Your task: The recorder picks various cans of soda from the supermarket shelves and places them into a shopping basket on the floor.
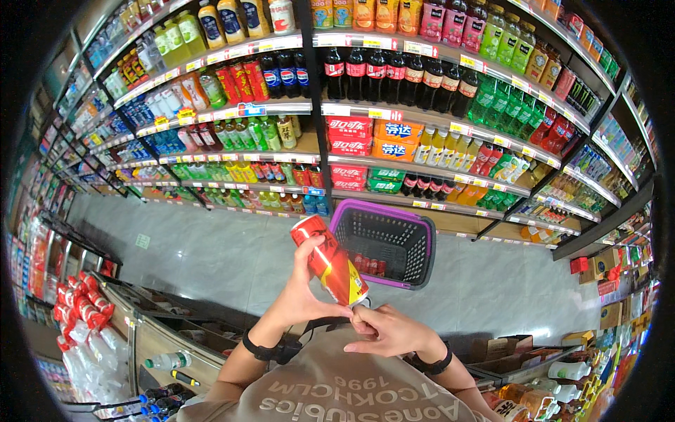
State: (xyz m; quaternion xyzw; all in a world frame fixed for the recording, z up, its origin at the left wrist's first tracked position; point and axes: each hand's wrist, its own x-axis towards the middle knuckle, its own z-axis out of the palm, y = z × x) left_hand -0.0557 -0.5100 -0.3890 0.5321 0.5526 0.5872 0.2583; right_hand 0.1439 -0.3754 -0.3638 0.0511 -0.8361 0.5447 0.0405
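My left hand (298,295) grips a tall red drink can (328,258) with a yellow patch near its lower end. The can is tilted, its silvery upper end leaning to the left. My right hand (387,329) is at the can's lower end, fingers curled and thumb held apart. Its fingertips meet my left thumb; whether they also grip the can cannot be made out. Beyond the can, a dark grey shopping basket (428,248) with a purple rim stands on the floor. Several small red cans (369,265) lie inside it.
Shelves of bottled and canned drinks (401,108) rise ahead, with boxed drinks (349,126) lower down. Grey tiled floor (211,242) lies between. Wooden display bins (176,337) stand behind at left, beside red-and-white packages (84,306). Cardboard boxes (601,264) are at right.
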